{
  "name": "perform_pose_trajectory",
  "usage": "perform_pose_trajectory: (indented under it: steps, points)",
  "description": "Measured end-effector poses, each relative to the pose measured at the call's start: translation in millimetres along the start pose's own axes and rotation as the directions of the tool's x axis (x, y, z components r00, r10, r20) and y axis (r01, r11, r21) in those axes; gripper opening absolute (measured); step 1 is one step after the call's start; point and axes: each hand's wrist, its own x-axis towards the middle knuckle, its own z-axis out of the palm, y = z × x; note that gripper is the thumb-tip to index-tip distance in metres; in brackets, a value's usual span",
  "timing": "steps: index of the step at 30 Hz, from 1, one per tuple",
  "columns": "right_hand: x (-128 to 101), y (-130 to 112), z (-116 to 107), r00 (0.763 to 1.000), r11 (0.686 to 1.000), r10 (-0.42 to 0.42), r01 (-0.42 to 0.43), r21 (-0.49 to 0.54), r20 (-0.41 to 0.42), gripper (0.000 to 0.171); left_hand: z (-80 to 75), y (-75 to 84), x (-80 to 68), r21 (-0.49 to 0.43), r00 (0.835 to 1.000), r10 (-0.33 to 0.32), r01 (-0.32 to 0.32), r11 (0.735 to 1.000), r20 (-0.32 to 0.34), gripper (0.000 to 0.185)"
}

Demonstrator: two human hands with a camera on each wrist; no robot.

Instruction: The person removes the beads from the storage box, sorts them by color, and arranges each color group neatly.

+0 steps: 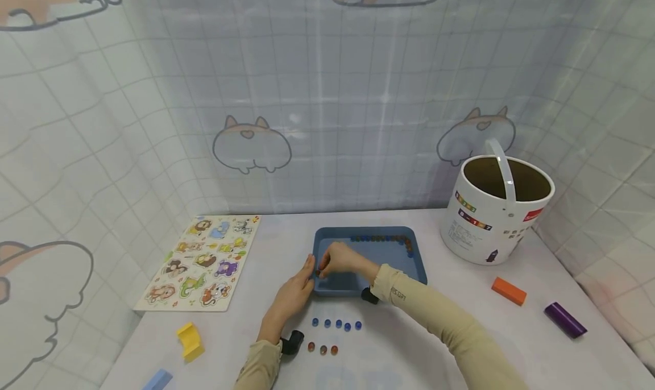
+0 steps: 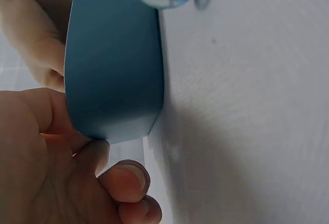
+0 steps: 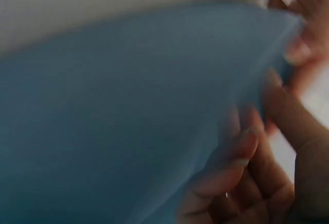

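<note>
A blue tray (image 1: pixel 327 231) lies on the white table. Blue and brown marbles (image 1: pixel 378 239) line its back wall and bend down along the right side. My right hand (image 1: pixel 344 259) reaches into the tray's left part and pinches a small dark reddish marble (image 1: pixel 319 273) near the left wall. At the left rim, my left hand (image 1: pixel 293 297) holds the tray edge, its outer fingers (image 2: pixel 128 180) curled outside the wall. In front of the tray stand a row of several blue marbles (image 1: pixel 339 324) and three brownish marbles (image 1: pixel 323 349).
An animal puzzle board (image 1: pixel 204 259) lies at the left, with a yellow block (image 1: pixel 190 342) and a light blue block (image 1: pixel 158 380) nearer. At the right stand a white bucket (image 1: pixel 476 236), an orange block (image 1: pixel 509 291) and a purple block (image 1: pixel 565 320). A patterned curtain (image 1: pixel 327 151) hangs behind.
</note>
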Motion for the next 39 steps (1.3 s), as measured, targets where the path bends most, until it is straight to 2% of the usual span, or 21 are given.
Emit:
perform_pose_trajectory:
  steps: [4, 11, 19, 27, 32, 39]
  points:
    - [4.8, -1.0, 15.7, 0.999, 0.997, -0.012, 0.009, -0.080, -0.040, 0.009, 1.8, 0.4, 0.5, -0.007, 1.000, 0.012, -0.012, 1.000, -0.004, 0.056]
    - [-0.5, 7.8, 21.3, 0.995, 1.000, -0.018, 0.019, 0.012, -0.094, 0.009, 4.9, 1.8, -1.1, -0.015, 1.000, 0.006, -0.006, 1.000, 0.000, 0.055]
    - [-10.2, 18.9, 4.1, 0.995, 0.979, 0.025, -0.004, 0.203, -0.097, 0.012, 6.1, -0.5, -1.6, 0.000, 1.000, -0.019, 0.019, 1.000, 0.000, 0.056]
    - [-24.4, 23.9, -13.5, 0.991, 0.973, 0.045, -0.016, 0.232, -0.122, 0.017, 3.4, -1.2, -0.8, 0.000, 1.000, -0.022, 0.022, 1.000, -0.009, 0.056]
    - [-39.2, 23.2, -18.0, 0.988, 0.971, 0.043, -0.006, 0.241, -0.148, 0.017, 2.7, 0.0, -0.8, -0.005, 1.000, -0.022, 0.022, 1.000, -0.014, 0.057]
    - [-73.4, 8.8, -15.6, 0.981, 0.960, -0.037, 0.088, 0.267, -0.192, 0.020, 2.0, 1.1, -0.2, -0.003, 0.999, -0.016, 0.016, 1.000, -0.034, 0.056]
